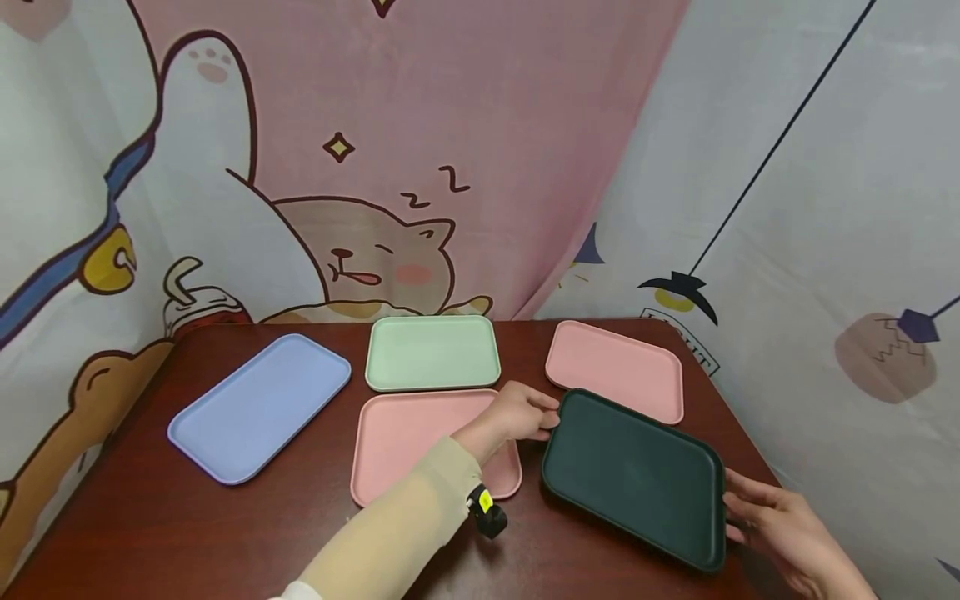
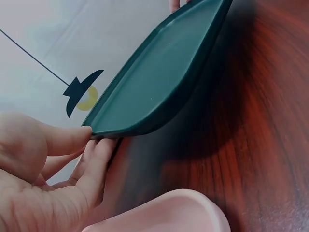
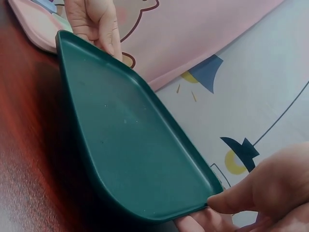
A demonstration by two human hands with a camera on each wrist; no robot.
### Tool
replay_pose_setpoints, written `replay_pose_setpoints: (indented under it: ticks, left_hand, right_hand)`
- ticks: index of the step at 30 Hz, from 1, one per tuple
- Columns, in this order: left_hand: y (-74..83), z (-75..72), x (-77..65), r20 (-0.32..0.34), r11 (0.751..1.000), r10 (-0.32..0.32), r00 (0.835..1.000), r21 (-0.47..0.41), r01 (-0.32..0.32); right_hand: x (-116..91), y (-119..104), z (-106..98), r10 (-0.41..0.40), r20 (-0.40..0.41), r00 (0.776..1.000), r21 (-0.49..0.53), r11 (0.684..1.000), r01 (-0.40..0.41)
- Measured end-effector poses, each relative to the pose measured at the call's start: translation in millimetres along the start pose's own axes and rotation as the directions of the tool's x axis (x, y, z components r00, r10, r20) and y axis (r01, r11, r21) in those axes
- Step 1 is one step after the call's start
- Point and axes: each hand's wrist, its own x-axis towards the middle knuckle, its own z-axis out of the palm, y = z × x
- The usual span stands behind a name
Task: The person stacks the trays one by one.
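Observation:
A dark green rectangular tray (image 1: 633, 479) is held above the right side of the table, with a shadow beneath it in the left wrist view. My left hand (image 1: 517, 412) pinches its left short edge, thumb on the rim and fingers underneath. At the opposite short edge my right hand (image 1: 780, 525) grips the rim, thumb on top. Below my left forearm lies a pink tray (image 1: 405, 442), partly hidden by the sleeve. Behind the green tray a second pink tray (image 1: 617, 367) rests on the table, close to its far edge.
A light green tray (image 1: 432, 352) lies at the back middle, and a blue tray (image 1: 258, 408) sits slanted on the left. All rest on a dark reddish-brown table (image 1: 187, 533). A printed cloth (image 1: 480, 125) hangs behind and at both sides.

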Motion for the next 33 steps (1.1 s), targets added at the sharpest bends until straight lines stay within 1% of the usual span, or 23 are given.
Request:
replay_pose_setpoints:
  ticks: [3,7,16,20,25,29,33]
  left_hand:
    - [1.8,-3.0,-2.4,-0.016,1.0,0.003,1.0,-0.004,-0.003]
    - [4.3,-8.3,-5.8,-0.026,1.0,0.007,1.0,0.005,-0.007]
    - [8.6,-20.9,-10.9,-0.042,1.0,0.021,0.999,-0.022,-0.022]
    - [11.1,-27.1,-14.2,-0.055,0.999,0.016,0.998,-0.032,-0.018]
    - [13.3,-36.6,-21.3,-0.076,0.999,0.009,0.997,-0.044,-0.012]
    - [13.3,-44.3,-27.2,-0.092,0.999,0.02,0.996,-0.041,-0.023]
    - [12.9,-52.7,-33.4,-0.1,0.998,0.042,0.994,-0.042,-0.046]
  right_hand:
    - [0.2,-3.4,1.4,-0.007,-0.001,1.0,-0.006,1.0,0.007]
    - [-1.2,-7.0,2.4,-0.018,0.009,1.0,0.01,1.0,0.018]
    - [-3.9,-15.8,10.3,-0.067,0.024,0.997,0.095,0.993,0.064]
    - [-4.3,-20.0,15.3,-0.091,0.021,0.996,0.135,0.987,0.087]
    - [-2.0,-27.2,22.6,-0.123,0.008,0.992,0.122,0.985,0.121]
    - [-0.2,-31.8,28.2,-0.16,0.022,0.987,0.086,0.984,0.158]
    - [1.5,-37.0,34.1,-0.182,0.037,0.983,0.113,0.978,0.177]
